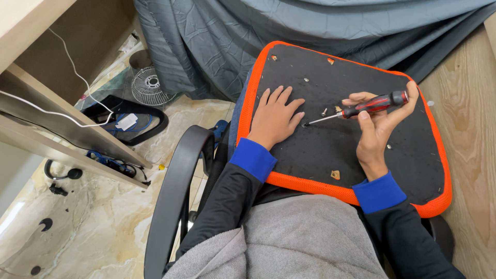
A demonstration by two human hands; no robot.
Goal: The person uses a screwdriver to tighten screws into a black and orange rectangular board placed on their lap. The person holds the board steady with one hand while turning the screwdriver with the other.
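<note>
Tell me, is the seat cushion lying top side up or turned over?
Turned over: the seat cushion shows its black underside with screw holes, and the left hand lies flat on it.

Lighting: even, soft indoor daylight, moderately bright. Shadows: faint. Glare: pale sheen on marble floor [93, 227]. Focus: sharp throughout; slight wide-angle bending at edges.
</note>
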